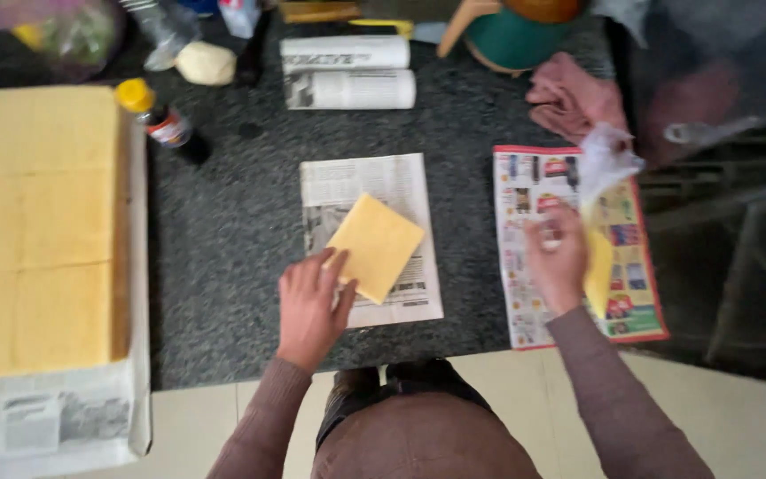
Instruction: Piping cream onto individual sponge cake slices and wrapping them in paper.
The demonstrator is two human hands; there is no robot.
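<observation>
Head view: your left hand (310,306) lies flat, fingers loose, fingertips touching the lower-left edge of the yellow square slab (375,246), not gripping it. The slab sits tilted on a newspaper sheet (347,182) on the dark granite counter (223,231). Your right hand (558,257) pinches a crumpled plastic wrap (607,164) with a yellow piece, over the colourful flyer (640,293). Big yellow block (37,231) far left; two paper rolls (347,71) behind.
</observation>
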